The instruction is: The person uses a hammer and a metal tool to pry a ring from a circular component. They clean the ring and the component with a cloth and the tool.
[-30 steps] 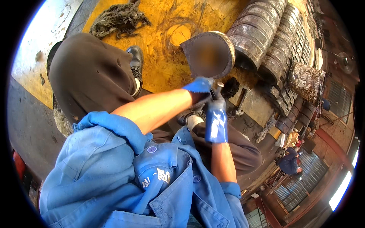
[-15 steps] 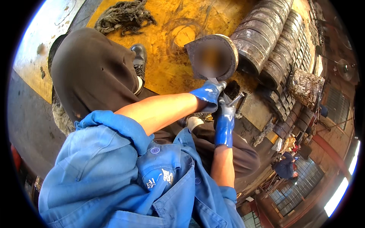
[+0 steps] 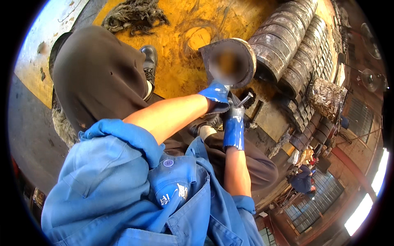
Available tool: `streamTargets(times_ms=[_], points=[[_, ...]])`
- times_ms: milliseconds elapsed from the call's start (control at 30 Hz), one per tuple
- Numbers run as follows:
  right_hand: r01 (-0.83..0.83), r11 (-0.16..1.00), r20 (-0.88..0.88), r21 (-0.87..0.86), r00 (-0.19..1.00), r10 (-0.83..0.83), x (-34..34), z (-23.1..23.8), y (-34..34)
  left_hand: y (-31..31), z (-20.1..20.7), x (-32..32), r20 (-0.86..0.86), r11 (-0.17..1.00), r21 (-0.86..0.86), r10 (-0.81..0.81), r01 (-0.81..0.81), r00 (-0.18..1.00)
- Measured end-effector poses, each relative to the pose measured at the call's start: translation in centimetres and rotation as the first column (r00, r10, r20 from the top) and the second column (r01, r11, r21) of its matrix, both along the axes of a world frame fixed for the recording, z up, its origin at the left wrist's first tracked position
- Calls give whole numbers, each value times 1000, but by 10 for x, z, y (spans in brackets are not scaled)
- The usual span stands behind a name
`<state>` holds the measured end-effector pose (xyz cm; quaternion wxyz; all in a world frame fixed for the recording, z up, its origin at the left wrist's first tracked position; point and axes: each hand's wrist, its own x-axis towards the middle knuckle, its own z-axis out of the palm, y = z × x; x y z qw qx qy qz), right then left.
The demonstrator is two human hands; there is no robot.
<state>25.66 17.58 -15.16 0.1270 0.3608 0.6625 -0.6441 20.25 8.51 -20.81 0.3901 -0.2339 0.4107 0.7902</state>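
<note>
Both of my hands wear blue coated gloves. My left hand (image 3: 218, 93) is at the lower edge of a dark, thick-walled round metal piece (image 3: 247, 70) with a lighter rim; its middle is blurred. The left fingers look closed, but what they hold is hidden. Just below and to the right, my right hand (image 3: 234, 117) is closed around a short metal rod (image 3: 245, 99), whose shiny round end sticks up past the glove. The two hands are close together, and the right fingertips are partly hidden.
Dark ribbed metal cylinders (image 3: 283, 37) lie in rows at the far right, with a compressed scrap block (image 3: 326, 97) beside them. A grey rag bundle (image 3: 133, 17) lies on the worn yellow surface (image 3: 176, 49). Further off at right, a person (image 3: 301, 180) bends over.
My right hand has moved up and slightly left, closer to the left hand, and the rod has tilted more upright. My left hand has shifted slightly left; the round piece has barely moved.
</note>
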Motion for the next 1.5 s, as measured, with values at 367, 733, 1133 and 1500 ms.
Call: streamTargets(times_ms=[367, 733, 1133, 1500], points=[[-28, 993, -207, 113, 977, 51, -18, 44, 18, -20, 97, -14, 77, 953, 300, -72, 46, 994], [-58, 924, -102, 378, 989, 104, -70, 72, -16, -5, 59, -44, -186, 994, -6, 103, -106, 977], [-255, 889, -105, 380, 943, 315, -93, 35, 5, -28, 56, -64, -289, 971, -156, 132, -183, 948], [-208, 975, -86, 84, 973, 215, -89, 9, -27, -41, 34, -67, -312, 932, -299, 107, -205, 944]])
